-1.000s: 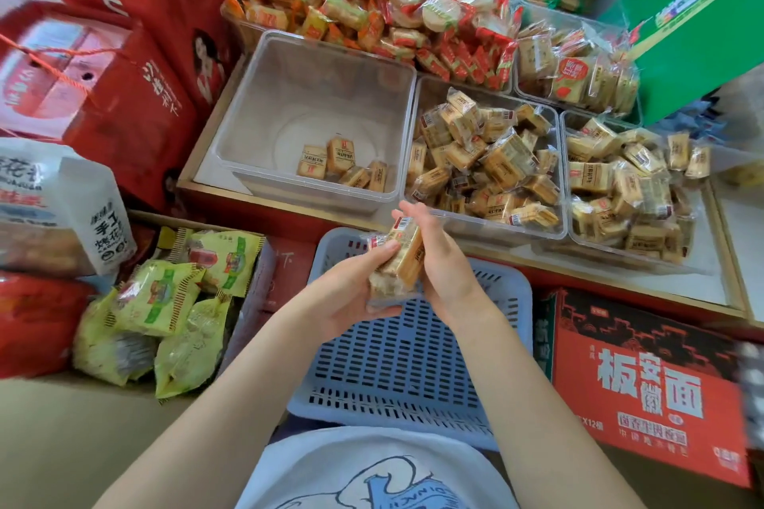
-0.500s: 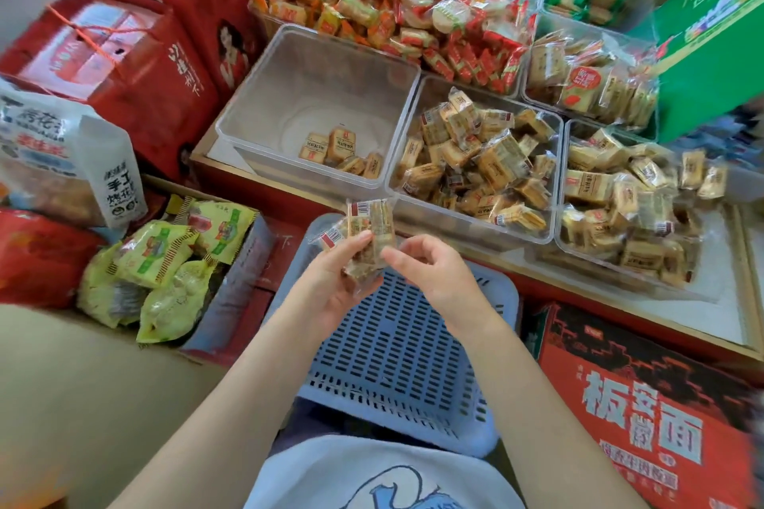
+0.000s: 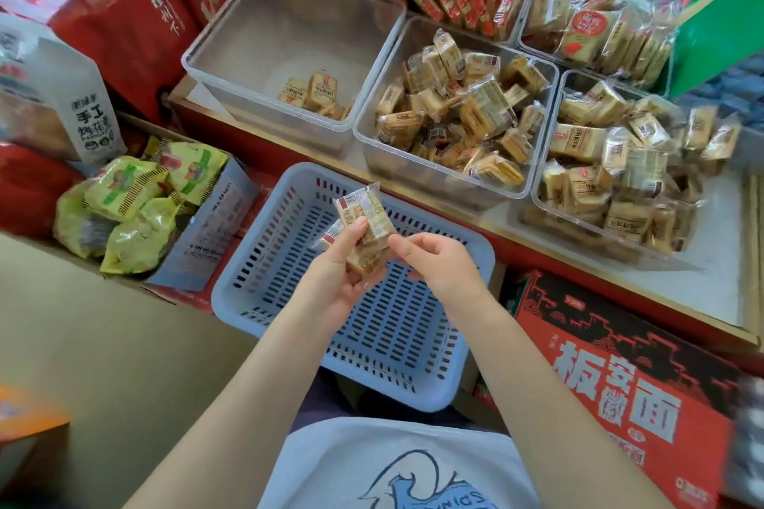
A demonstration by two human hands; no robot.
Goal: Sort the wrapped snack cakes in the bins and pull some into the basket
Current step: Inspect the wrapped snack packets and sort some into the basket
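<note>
Head view: your left hand (image 3: 330, 285) grips a small stack of wrapped snack cakes (image 3: 364, 219) above the pale blue slotted basket (image 3: 264, 260), thumb pressed on the top wrapper. Your right hand (image 3: 442, 264) sits just beside them, fingers curled, index tip at the stack's edge; whether it touches, you cannot tell. Beyond the basket, the left clear bin (image 3: 231, 25) holds a few cakes in its near right corner; the middle bin (image 3: 533, 174) and the right bin (image 3: 541, 211) are heaped.
</note>
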